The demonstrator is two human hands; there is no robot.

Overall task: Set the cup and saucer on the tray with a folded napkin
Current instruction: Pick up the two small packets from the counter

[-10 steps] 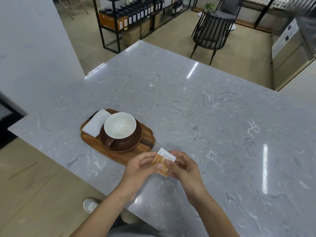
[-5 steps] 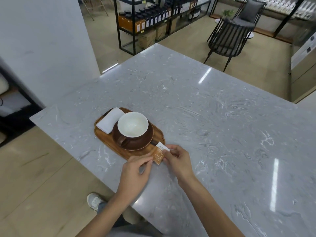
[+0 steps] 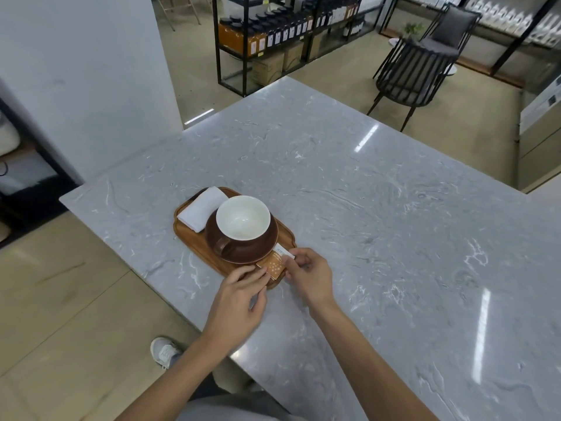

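Note:
A wooden tray (image 3: 194,242) lies near the counter's left corner. On it stands a brown saucer (image 3: 267,238) bearing a brown cup (image 3: 243,218) with a white inside, its handle turned toward me. A folded white napkin (image 3: 202,208) lies on the tray's far left end, beside the saucer. Both hands hold a small orange and white packet (image 3: 275,263) over the tray's near right end, against the saucer's rim. My left hand (image 3: 239,294) pinches its near edge. My right hand (image 3: 309,276) pinches its right side.
The grey marble counter (image 3: 379,226) runs right and away; its left edge and near edge drop to the floor. A white wall stands at left. A black shelf rack (image 3: 273,34) and a dark chair (image 3: 413,68) stand beyond the counter.
Both hands carried the packet from the bare counter leftward and away, down to the tray's near right end beside the saucer. The camera view shifted too.

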